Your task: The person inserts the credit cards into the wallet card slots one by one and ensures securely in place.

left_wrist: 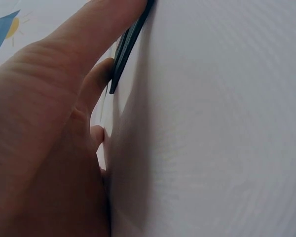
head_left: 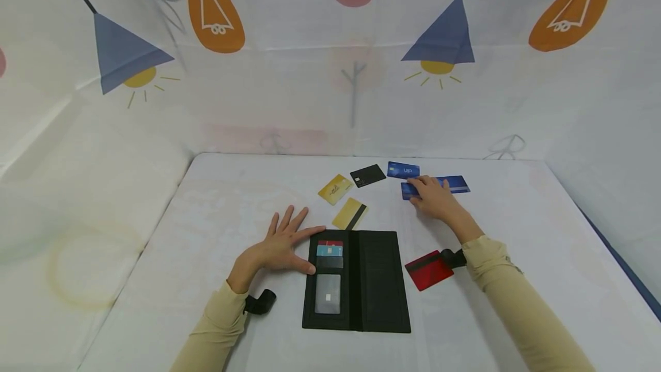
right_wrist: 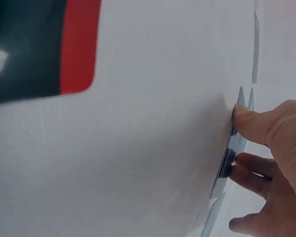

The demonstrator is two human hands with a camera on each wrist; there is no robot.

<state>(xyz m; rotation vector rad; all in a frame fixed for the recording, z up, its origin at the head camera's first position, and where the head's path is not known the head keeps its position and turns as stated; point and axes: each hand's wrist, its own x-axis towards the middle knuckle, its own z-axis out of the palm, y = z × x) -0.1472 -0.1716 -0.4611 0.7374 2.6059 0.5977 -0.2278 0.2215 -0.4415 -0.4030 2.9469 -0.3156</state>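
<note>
A black bifold wallet (head_left: 379,280) lies open on the table, with several cards and a clear window in its left half. My left hand (head_left: 281,248), fingers spread and straight, rests thumb and index finger on the wallet's left edge; the left wrist view shows both touching it. Farther off, my right hand (head_left: 438,198) pinches a blue card (head_left: 408,190) between thumb and fingers, low over the table. A striped blue card (head_left: 458,184) lies just right of those fingers, partly covered. Behind them is another blue card (head_left: 403,170).
Left of the blue cards lie a black card (head_left: 368,175), a gold card (head_left: 335,189) and a gold card with a dark stripe (head_left: 350,214). A red card (head_left: 430,271) lies right of the wallet, beside the right wrist's camera. A printed white curtain (head_left: 310,96) hangs behind the table.
</note>
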